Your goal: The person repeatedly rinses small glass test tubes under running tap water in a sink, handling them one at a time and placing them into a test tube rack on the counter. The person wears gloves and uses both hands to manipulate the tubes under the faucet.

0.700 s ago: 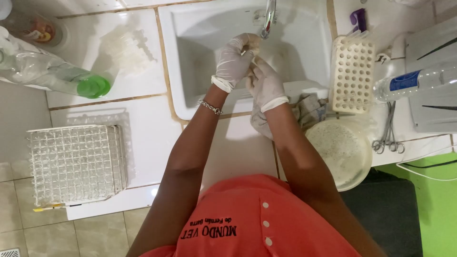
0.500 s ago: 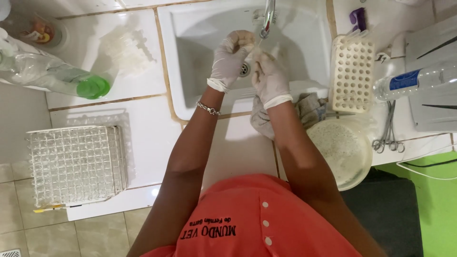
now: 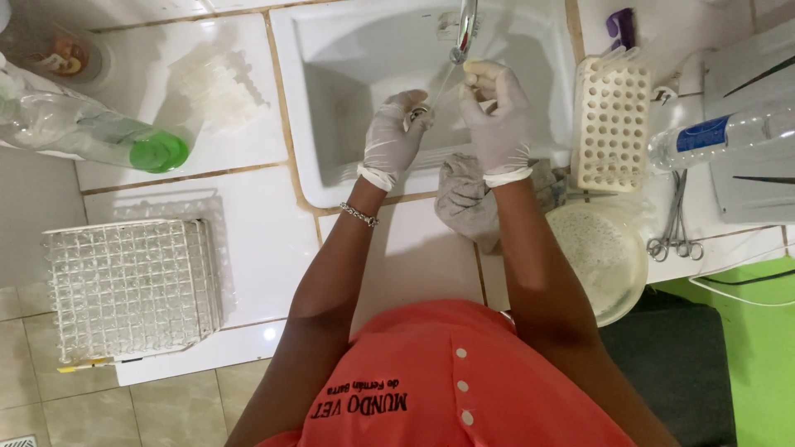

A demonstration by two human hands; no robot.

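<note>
Up at twelve o'clock, over the sink (image 3: pixel 331 58), my left hand (image 3: pixel 393 136) pinched a small tube (image 3: pixel 416 113) under the tap (image 3: pixel 465 33); my right hand (image 3: pixel 497 116) gripped something pale. Wet gloves could have let the tube slip toward the drain.

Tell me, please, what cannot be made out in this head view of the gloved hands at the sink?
- Item under the tap: too small, wrapped by the right hand and left hand.
- Sink drain: hidden behind the hands.
- Grey cloth: partly covered by the right forearm.
- Round bowl: contents blurred.
- Clear bottle: cut off by the right edge.
</note>
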